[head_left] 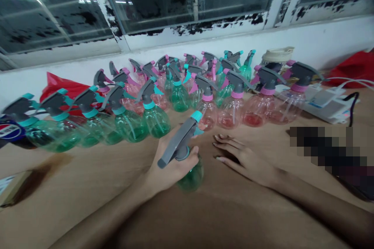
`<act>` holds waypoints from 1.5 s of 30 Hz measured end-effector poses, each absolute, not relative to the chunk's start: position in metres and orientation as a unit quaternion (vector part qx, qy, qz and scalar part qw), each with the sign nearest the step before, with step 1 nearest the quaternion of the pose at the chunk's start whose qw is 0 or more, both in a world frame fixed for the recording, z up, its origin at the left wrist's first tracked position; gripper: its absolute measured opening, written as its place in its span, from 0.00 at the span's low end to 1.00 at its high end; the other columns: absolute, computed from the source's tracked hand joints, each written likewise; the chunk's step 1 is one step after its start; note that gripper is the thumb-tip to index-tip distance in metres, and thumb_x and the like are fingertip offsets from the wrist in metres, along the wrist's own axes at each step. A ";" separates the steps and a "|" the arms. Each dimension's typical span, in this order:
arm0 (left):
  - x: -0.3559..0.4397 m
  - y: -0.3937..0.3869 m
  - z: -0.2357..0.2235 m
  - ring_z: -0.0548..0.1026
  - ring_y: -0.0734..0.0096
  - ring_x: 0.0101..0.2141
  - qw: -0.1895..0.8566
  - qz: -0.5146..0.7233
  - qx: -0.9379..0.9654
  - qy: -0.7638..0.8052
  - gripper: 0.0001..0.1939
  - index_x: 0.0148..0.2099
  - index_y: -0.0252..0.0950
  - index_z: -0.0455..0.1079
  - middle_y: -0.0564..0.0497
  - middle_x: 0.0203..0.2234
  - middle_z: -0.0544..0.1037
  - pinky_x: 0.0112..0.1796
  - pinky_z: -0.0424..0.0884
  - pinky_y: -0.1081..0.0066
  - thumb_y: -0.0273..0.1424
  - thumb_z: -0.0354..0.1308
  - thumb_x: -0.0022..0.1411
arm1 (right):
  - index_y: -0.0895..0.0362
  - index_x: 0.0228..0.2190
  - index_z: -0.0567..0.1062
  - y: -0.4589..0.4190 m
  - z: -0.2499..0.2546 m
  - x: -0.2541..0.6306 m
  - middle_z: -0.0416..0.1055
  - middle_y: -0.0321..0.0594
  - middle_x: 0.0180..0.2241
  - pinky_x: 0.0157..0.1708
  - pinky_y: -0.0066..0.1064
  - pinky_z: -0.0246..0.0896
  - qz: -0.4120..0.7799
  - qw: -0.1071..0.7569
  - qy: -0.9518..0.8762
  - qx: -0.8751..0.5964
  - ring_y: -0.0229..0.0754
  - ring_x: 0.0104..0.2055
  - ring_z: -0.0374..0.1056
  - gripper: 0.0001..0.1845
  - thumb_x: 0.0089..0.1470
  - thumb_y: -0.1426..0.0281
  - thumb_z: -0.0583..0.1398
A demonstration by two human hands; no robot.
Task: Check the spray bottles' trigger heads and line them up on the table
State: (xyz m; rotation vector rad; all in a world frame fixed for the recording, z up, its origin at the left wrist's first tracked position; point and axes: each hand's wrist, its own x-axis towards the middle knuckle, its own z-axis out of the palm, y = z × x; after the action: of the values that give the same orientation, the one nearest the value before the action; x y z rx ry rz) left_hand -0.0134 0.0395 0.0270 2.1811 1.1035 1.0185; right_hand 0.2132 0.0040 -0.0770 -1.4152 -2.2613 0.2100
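My left hand [166,163] is wrapped round the neck of a green spray bottle [191,179] with a grey and teal trigger head. The bottle is near the middle of the table, and part of its body is hidden by the hand. To the right of it, my right hand [248,159] hovers at or rests on the tabletop, fingers stretched and holding nothing. Just beyond the hands stand more spray bottles: a green one [157,122] with a teal collar and a pink one [230,113] with a pink collar.
Rows of green and pink spray bottles line the back of the wooden table [228,218]. A cola bottle [13,132] is at far left, above a small box [14,190]. A white power strip [327,105] with cables and a red bag [355,68] lie at right, below windows.
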 end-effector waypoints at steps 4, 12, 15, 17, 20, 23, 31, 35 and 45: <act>-0.013 0.041 0.018 0.78 0.59 0.37 0.263 0.389 0.794 0.386 0.11 0.40 0.38 0.69 0.48 0.35 0.79 0.41 0.75 0.60 0.33 0.56 0.52 | 0.60 0.55 0.68 0.005 -0.078 0.213 0.65 0.47 0.58 0.62 0.46 0.52 0.081 0.246 -0.821 -0.508 0.47 0.62 0.57 0.24 0.62 0.60 0.52; -0.012 0.037 0.018 0.78 0.58 0.38 0.306 0.379 0.762 0.427 0.16 0.43 0.39 0.70 0.47 0.36 0.80 0.41 0.74 0.58 0.38 0.58 0.51 | 0.53 0.55 0.66 0.004 -0.079 0.213 0.65 0.44 0.58 0.61 0.47 0.53 0.105 0.287 -0.812 -0.498 0.46 0.62 0.57 0.21 0.62 0.63 0.52; -0.012 0.033 0.018 0.78 0.57 0.36 0.289 0.386 0.754 0.445 0.14 0.40 0.39 0.72 0.48 0.34 0.80 0.41 0.74 0.57 0.38 0.58 0.52 | 0.49 0.51 0.70 0.001 -0.078 0.214 0.67 0.41 0.55 0.56 0.43 0.61 0.128 0.339 -0.791 -0.493 0.44 0.57 0.64 0.17 0.62 0.68 0.52; -0.012 0.032 0.016 0.78 0.57 0.34 0.275 0.388 0.753 0.455 0.13 0.39 0.38 0.72 0.48 0.31 0.80 0.38 0.75 0.57 0.39 0.58 0.53 | 0.50 0.41 0.76 -0.002 -0.076 0.214 0.71 0.40 0.51 0.50 0.41 0.66 0.138 0.372 -0.776 -0.490 0.43 0.50 0.70 0.12 0.60 0.71 0.54; -0.013 0.032 0.012 0.78 0.58 0.33 0.257 0.397 0.755 0.454 0.15 0.41 0.38 0.71 0.49 0.29 0.79 0.36 0.75 0.58 0.39 0.58 0.53 | 0.52 0.27 0.76 -0.005 -0.073 0.213 0.74 0.39 0.44 0.42 0.37 0.69 0.151 0.392 -0.767 -0.486 0.42 0.42 0.73 0.11 0.56 0.74 0.55; -0.014 0.033 0.012 0.77 0.58 0.34 0.243 0.408 0.758 0.446 0.15 0.42 0.38 0.70 0.50 0.28 0.77 0.36 0.75 0.59 0.40 0.59 0.53 | 0.51 0.27 0.77 -0.006 -0.070 0.213 0.75 0.38 0.42 0.42 0.37 0.68 0.159 0.393 -0.776 -0.467 0.42 0.42 0.73 0.12 0.54 0.75 0.54; -0.026 0.036 0.023 0.76 0.56 0.41 0.248 0.371 0.794 0.413 0.27 0.57 0.39 0.62 0.49 0.32 0.77 0.41 0.73 0.58 0.41 0.57 0.57 | 0.51 0.25 0.78 -0.003 -0.071 0.211 0.74 0.38 0.42 0.43 0.37 0.66 0.127 0.392 -0.793 -0.448 0.41 0.42 0.71 0.14 0.51 0.78 0.55; -0.034 0.033 0.025 0.74 0.54 0.46 0.223 0.360 0.809 0.409 0.31 0.61 0.44 0.57 0.47 0.44 0.76 0.45 0.70 0.55 0.42 0.58 0.57 | 0.50 0.28 0.79 -0.003 -0.069 0.211 0.74 0.37 0.42 0.48 0.38 0.63 0.127 0.389 -0.805 -0.430 0.40 0.44 0.70 0.15 0.53 0.78 0.54; -0.051 0.005 0.008 0.73 0.51 0.48 0.110 0.278 0.844 0.444 0.22 0.53 0.37 0.64 0.42 0.47 0.75 0.48 0.67 0.53 0.41 0.56 0.59 | 0.51 0.26 0.78 -0.001 -0.070 0.211 0.75 0.37 0.40 0.44 0.37 0.64 0.122 0.404 -0.794 -0.438 0.40 0.43 0.71 0.15 0.53 0.78 0.55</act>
State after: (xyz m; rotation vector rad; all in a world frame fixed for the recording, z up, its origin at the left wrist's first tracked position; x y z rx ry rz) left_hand -0.0509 0.0048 0.0083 2.4813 1.3055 0.8171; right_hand 0.2111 -0.0010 -0.0701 -1.1062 -2.0047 0.3070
